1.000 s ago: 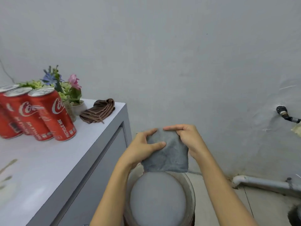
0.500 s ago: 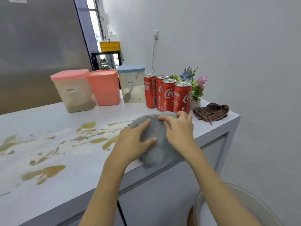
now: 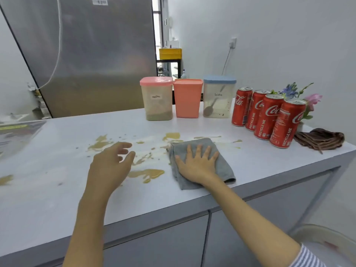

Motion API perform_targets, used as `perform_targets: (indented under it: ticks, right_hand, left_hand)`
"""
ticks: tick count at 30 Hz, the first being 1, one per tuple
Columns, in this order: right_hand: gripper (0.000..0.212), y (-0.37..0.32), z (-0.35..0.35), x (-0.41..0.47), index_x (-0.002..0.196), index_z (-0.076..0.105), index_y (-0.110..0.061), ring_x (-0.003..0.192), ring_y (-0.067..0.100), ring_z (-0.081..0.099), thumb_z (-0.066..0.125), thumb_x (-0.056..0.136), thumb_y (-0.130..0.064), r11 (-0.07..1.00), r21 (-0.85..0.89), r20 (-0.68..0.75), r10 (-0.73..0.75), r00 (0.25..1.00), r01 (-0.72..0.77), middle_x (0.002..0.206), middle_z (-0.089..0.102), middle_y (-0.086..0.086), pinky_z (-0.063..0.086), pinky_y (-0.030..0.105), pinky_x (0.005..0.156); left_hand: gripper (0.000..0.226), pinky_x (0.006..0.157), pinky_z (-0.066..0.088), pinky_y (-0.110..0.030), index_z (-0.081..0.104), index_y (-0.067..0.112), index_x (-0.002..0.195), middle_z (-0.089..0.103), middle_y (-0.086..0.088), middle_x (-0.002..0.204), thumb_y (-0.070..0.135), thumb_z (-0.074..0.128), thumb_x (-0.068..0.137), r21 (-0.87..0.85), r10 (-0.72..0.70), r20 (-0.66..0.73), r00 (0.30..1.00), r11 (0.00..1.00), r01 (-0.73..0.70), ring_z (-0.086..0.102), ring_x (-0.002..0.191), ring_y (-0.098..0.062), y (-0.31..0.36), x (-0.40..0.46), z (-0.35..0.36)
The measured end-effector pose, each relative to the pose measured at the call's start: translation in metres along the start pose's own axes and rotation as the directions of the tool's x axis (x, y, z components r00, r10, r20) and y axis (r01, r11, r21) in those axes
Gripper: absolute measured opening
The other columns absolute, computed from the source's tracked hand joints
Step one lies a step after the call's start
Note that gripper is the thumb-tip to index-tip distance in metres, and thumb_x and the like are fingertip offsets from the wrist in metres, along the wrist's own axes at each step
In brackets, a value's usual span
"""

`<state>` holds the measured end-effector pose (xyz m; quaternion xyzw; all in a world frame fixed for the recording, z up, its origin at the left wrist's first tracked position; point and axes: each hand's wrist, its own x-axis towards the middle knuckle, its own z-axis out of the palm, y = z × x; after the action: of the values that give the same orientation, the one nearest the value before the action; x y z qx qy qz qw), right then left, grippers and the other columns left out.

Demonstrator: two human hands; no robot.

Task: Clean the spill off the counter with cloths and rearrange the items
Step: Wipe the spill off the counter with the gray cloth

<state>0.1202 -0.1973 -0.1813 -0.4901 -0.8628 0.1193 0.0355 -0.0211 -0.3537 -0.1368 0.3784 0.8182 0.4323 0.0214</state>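
Counter [image 3: 250, 170]: four cans [image 3: 267, 117], three tubs [image 3: 187, 98]; right hand [image 3: 198, 162] flat on cloth [image 3: 221, 162], left hand [image 3: 110, 166] relaxed.

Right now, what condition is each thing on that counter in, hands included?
Grey cloth: flat on the counter, under the right hand.
Right hand: fingers spread, pressing the cloth.
Left hand: relaxed, holding nothing.
Spill: brown puddles not yet wiped.
Three containers: lids on.
Four cans: upright.
Brown cloth: folded, untouched.

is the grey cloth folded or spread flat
Folded: the grey cloth shows doubled layers at its left edge, lying flat under the right hand.
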Motion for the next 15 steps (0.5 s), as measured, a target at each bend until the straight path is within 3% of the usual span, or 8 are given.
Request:
perform_targets:
  ticks: [4,5,6,7,9,11,13,15]
  right_hand:
    - [0.054,-0.072,0.017,0.003,0.148,0.018,-0.005,0.144,0.042,0.000,0.020,0.102,-0.033,0.995,0.043,-0.046,-0.085,0.995,0.087,0.156,0.006,0.023,-0.001,0.051,0.116]
    - [0.044,-0.081,0.018,0.005,0.136,0.039,-0.002,0.142,0.042,0.014,0.025,0.102,-0.025,0.987,0.092,-0.096,-0.119,0.988,0.128,0.151,0.024,0.025,0.014,0.047,0.115]
    - [0.032,-0.086,0.017,0.006,0.109,0.056,-0.002,0.131,0.040,0.035,0.030,0.100,-0.018,0.964,0.195,-0.167,-0.147,0.975,0.178,0.134,0.046,0.026,0.033,0.043,0.102]
    - [0.028,-0.088,0.016,0.008,0.081,0.054,-0.007,0.111,0.036,0.051,0.033,0.099,-0.012,0.919,0.330,-0.230,-0.141,0.963,0.213,0.105,0.058,0.022,0.039,0.039,0.081]
    - [0.034,-0.083,0.006,0.007,0.067,0.043,-0.010,0.083,0.025,0.051,0.034,0.099,-0.011,0.743,0.645,-0.266,-0.002,0.964,0.179,0.075,0.051,0.010,0.034,0.033,0.065]
    - [0.032,-0.070,-0.011,0.008,0.073,0.053,-0.007,0.081,0.022,0.051,0.037,0.100,-0.016,0.388,0.916,-0.187,0.180,0.966,0.105,0.081,0.056,0.012,0.038,0.032,0.067]
    - [0.033,-0.046,-0.032,0.004,0.094,0.061,0.006,0.082,0.023,0.055,0.038,0.100,-0.016,0.126,0.987,-0.135,0.280,0.950,0.103,0.091,0.060,0.017,0.048,0.036,0.073]
    - [0.030,-0.019,-0.053,-0.004,0.100,0.060,0.003,0.081,0.024,0.059,0.038,0.101,-0.017,0.057,0.988,-0.157,0.333,0.930,0.147,0.088,0.062,0.012,0.052,0.038,0.079]
  left_hand:
    - [0.017,0.080,0.043,-0.028,0.064,0.030,0.101,0.065,0.011,0.097,0.023,0.053,0.089,0.006,-0.021,-0.030,0.999,1.000,0.021,0.060,0.090,-0.012,-0.032,0.004,-0.023]
    - [0.018,0.079,0.042,-0.027,0.064,0.029,0.101,0.065,0.011,0.098,0.021,0.052,0.089,0.002,-0.025,-0.035,0.999,1.000,0.025,0.060,0.089,-0.012,-0.037,0.008,-0.025]
    - [0.019,0.079,0.042,-0.027,0.065,0.028,0.101,0.066,0.010,0.100,0.019,0.051,0.089,0.000,-0.020,-0.038,0.999,1.000,0.020,0.060,0.089,-0.013,-0.039,0.011,-0.026]
    - [0.020,0.080,0.043,-0.028,0.065,0.027,0.100,0.066,0.009,0.101,0.018,0.051,0.089,0.001,-0.005,-0.035,0.999,1.000,0.005,0.060,0.090,-0.014,-0.041,0.014,-0.025]
    - [0.022,0.084,0.046,-0.030,0.066,0.026,0.100,0.067,0.007,0.103,0.016,0.050,0.089,0.002,0.051,-0.019,0.999,0.999,-0.051,0.061,0.092,-0.015,-0.039,0.019,-0.020]
    - [0.024,0.085,0.048,-0.032,0.066,0.025,0.100,0.066,0.007,0.103,0.015,0.048,0.089,-0.006,0.108,0.010,0.994,0.994,-0.108,0.061,0.093,-0.016,-0.030,0.024,-0.011]
    - [0.026,0.084,0.049,-0.034,0.066,0.025,0.101,0.066,0.008,0.105,0.015,0.046,0.089,-0.005,0.159,0.046,0.986,0.987,-0.159,0.060,0.094,-0.016,-0.017,0.031,0.002]
    - [0.027,0.084,0.049,-0.034,0.065,0.024,0.104,0.065,0.007,0.107,0.014,0.045,0.089,0.006,0.201,0.084,0.976,0.979,-0.202,0.059,0.097,-0.016,-0.003,0.037,0.017]
